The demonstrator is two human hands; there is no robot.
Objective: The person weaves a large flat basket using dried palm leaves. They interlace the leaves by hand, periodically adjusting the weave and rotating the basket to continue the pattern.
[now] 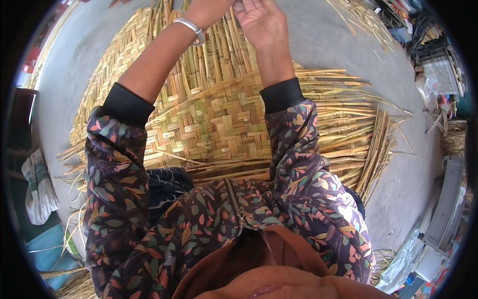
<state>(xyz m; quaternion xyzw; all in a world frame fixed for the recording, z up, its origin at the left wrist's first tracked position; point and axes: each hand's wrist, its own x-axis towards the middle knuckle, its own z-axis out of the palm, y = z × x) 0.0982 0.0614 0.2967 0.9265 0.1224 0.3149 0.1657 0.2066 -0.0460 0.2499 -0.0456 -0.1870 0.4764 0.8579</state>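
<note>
1. Fingers of the right hand (pixel 263 24) lie close together and bent, palm turned up toward the head; the left hand (pixel 209 10) is cut by the far edge, so its fingers cannot be told. Whether either hand pinches a strip cannot be told. The two hands are close beside each other.
2. Nearest is the person's dark leaf-patterned jacket (pixel 199 219), with a zip (pixel 234 199) down its front and black cuffs (pixel 128 106) at the wrists.
3. Dark blue trousers (pixel 167 187) show beside the jacket, at the mat's near edge.
4. Left of the person, a white and green cloth (pixel 42 192) lies near a blue-green sheet (pixel 50 249); on the right is a grey plastic piece (pixel 443 209).
5. The woven mat (pixel 214 124) lies on the grey floor (pixel 318 35), in front of the person and below both forearms, its weave tight in the middle.
6. Unwoven stalks (pixel 343 107) stick out from its right side, a loose bundle (pixel 377 149) lying across their ends.
7. Farther on, long stalks (pixel 219 55) run away between the forearms; a silver bracelet (pixel 190 25) circles the left wrist.
8. Far right, scattered straw (pixel 366 25) lies on the floor, near a wire crate (pixel 440 74).
</note>
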